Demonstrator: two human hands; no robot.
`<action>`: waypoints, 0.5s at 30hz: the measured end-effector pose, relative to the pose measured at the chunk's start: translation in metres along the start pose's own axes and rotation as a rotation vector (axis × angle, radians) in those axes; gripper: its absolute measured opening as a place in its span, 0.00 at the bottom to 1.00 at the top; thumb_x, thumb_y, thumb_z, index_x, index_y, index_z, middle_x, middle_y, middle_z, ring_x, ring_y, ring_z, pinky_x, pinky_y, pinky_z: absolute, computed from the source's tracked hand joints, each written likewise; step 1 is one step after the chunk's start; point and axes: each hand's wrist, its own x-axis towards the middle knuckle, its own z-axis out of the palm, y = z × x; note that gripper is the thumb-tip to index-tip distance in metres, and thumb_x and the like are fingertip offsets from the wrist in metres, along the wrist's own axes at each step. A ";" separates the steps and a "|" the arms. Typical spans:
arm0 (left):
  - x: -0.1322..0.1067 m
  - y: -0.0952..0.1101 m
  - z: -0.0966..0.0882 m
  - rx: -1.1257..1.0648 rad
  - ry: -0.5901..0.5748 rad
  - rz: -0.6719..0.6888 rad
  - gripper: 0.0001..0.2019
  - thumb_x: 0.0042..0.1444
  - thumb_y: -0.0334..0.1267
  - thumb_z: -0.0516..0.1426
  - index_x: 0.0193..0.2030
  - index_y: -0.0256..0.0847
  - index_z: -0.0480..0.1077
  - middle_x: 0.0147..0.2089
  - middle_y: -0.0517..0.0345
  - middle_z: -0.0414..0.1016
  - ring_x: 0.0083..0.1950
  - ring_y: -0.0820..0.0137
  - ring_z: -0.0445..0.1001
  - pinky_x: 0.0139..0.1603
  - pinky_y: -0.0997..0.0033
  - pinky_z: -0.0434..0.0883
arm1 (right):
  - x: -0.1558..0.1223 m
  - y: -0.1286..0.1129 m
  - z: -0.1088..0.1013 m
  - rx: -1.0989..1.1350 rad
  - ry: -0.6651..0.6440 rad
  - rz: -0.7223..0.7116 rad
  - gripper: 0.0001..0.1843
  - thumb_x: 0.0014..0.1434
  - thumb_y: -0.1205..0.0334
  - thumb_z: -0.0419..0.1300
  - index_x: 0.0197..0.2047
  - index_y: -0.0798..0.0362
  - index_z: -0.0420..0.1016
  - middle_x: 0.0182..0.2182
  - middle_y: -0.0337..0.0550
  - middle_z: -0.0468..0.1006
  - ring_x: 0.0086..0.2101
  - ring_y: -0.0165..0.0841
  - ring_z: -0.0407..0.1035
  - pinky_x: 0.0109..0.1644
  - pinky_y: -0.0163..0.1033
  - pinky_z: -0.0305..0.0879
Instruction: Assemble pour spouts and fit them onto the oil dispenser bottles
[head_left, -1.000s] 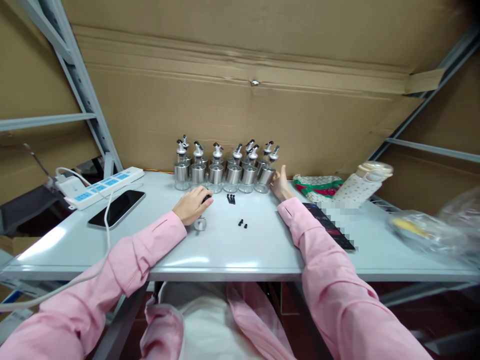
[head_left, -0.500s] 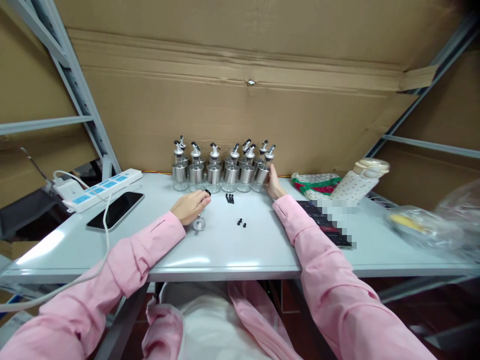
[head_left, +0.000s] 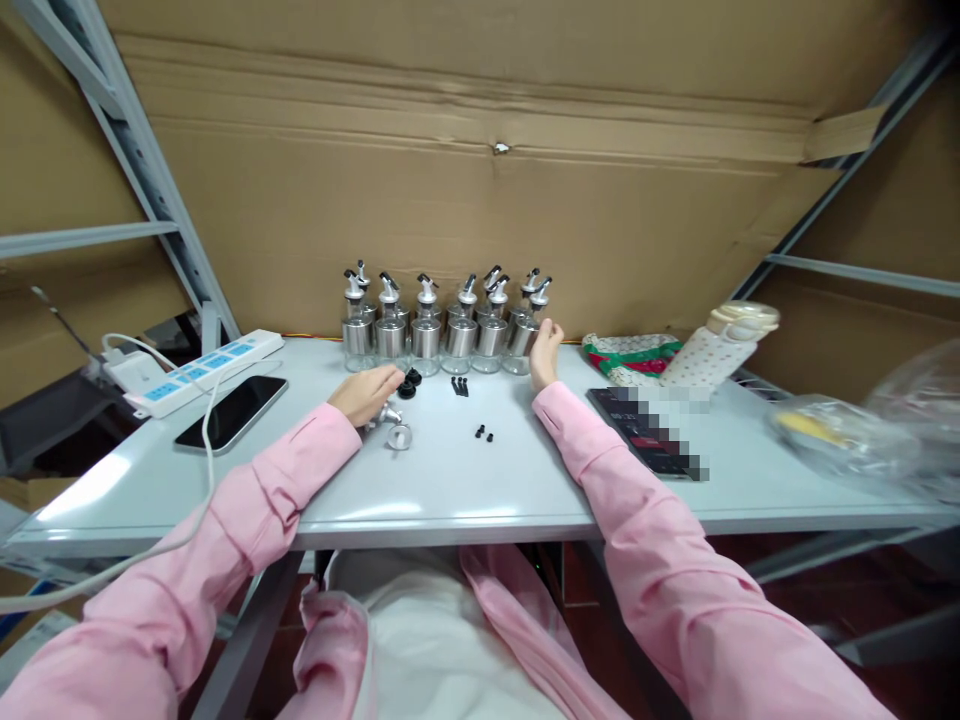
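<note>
Glass bottles with steel sleeves and pourer spouts (head_left: 426, 335) stand upright in rows at the back of the table. My right hand (head_left: 546, 358) is at the right side of the end bottle (head_left: 521, 345), fingers raised and loosely bent; whether it touches the glass I cannot tell. My left hand (head_left: 366, 394) lies low over the table, fingers stretched out, beside several round black stoppers (head_left: 409, 384). Partly under it is a silver pourer spout (head_left: 388, 413), with a clear round piece (head_left: 400, 437) in front. Thin black sticks (head_left: 460, 386) and small black caps (head_left: 484, 434) lie mid-table.
On the left are a white power strip (head_left: 210, 372), a phone (head_left: 232, 412) and a white cable (head_left: 208, 470). To the right lie another phone (head_left: 637, 430), a patterned cloth (head_left: 631, 355), a dotted tumbler (head_left: 712, 350) and plastic-wrapped items (head_left: 840, 440). Cardboard (head_left: 450, 220) walls the back.
My left hand has drawn back to the left, uncovering the black stoppers and the spout. My right hand's fingers have lifted and loosened beside the end bottle. The view has shifted slightly.
</note>
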 end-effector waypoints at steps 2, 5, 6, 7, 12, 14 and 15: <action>-0.002 0.003 -0.001 0.147 -0.076 0.043 0.21 0.58 0.53 0.39 0.36 0.41 0.66 0.34 0.58 0.71 0.35 0.68 0.69 0.36 0.70 0.62 | -0.007 -0.009 -0.002 -0.017 0.120 0.005 0.33 0.59 0.43 0.34 0.59 0.58 0.47 0.59 0.57 0.52 0.60 0.38 0.47 0.63 0.48 0.42; -0.004 0.006 0.002 0.279 -0.156 0.061 0.19 0.57 0.53 0.44 0.34 0.40 0.66 0.35 0.57 0.72 0.34 0.68 0.69 0.33 0.71 0.61 | -0.021 -0.024 -0.002 -0.047 0.214 -0.099 0.30 0.59 0.46 0.39 0.56 0.60 0.52 0.55 0.59 0.56 0.57 0.38 0.51 0.62 0.46 0.44; -0.004 0.006 0.005 0.309 -0.178 0.061 0.18 0.56 0.52 0.45 0.34 0.40 0.66 0.35 0.56 0.72 0.34 0.68 0.69 0.33 0.71 0.60 | -0.026 -0.028 -0.001 -0.050 0.210 -0.149 0.29 0.59 0.46 0.39 0.55 0.60 0.53 0.54 0.58 0.57 0.57 0.37 0.52 0.62 0.46 0.45; -0.004 0.006 0.007 0.330 -0.198 0.058 0.17 0.56 0.51 0.46 0.33 0.40 0.66 0.36 0.56 0.72 0.34 0.68 0.69 0.32 0.72 0.60 | -0.031 -0.032 0.000 -0.050 0.200 -0.200 0.28 0.59 0.47 0.40 0.54 0.59 0.54 0.53 0.57 0.58 0.56 0.37 0.53 0.61 0.47 0.46; -0.004 0.009 0.018 0.329 -0.179 -0.003 0.18 0.57 0.52 0.45 0.30 0.41 0.65 0.34 0.55 0.72 0.33 0.67 0.69 0.31 0.71 0.59 | -0.048 -0.044 0.003 -0.069 0.124 -0.452 0.22 0.60 0.48 0.41 0.51 0.53 0.56 0.50 0.52 0.60 0.54 0.37 0.55 0.59 0.50 0.49; -0.004 0.012 0.021 0.270 -0.124 -0.011 0.19 0.58 0.52 0.43 0.29 0.41 0.64 0.33 0.56 0.71 0.33 0.67 0.69 0.32 0.71 0.60 | -0.052 -0.048 0.003 -0.083 0.098 -0.550 0.21 0.60 0.48 0.42 0.51 0.52 0.57 0.49 0.51 0.59 0.54 0.37 0.55 0.59 0.51 0.50; -0.004 0.014 0.022 0.230 -0.097 -0.008 0.20 0.59 0.53 0.42 0.29 0.41 0.63 0.32 0.56 0.71 0.33 0.68 0.69 0.33 0.71 0.60 | -0.054 -0.049 0.003 -0.088 0.088 -0.589 0.20 0.61 0.49 0.42 0.51 0.51 0.57 0.49 0.51 0.59 0.54 0.37 0.55 0.59 0.51 0.50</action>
